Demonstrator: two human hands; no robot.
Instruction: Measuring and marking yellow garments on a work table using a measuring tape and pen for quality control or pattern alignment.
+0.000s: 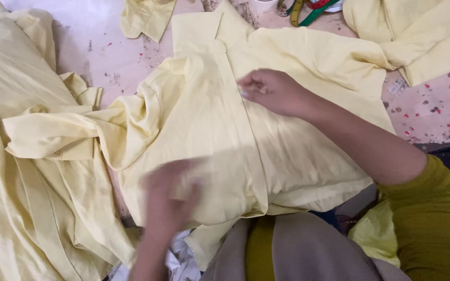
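A pale yellow shirt (209,114) lies spread face up on the worn table (105,47), collar away from me. My right hand (269,91) rests on its front placket below the collar, fingers curled and pinching the cloth. My left hand (167,195) is blurred with motion over the shirt's lower front near the hem, fingers apart and lying on the fabric. The shirt's left sleeve (53,132) trails off crumpled toward the left.
More pale yellow garments are heaped at the left (6,171) and lie at the top right (423,36). A small yellow fabric piece (144,18) sits at the top. A green and yellow measuring tape (308,10) lies at the far edge. The table's edge drops off at right.
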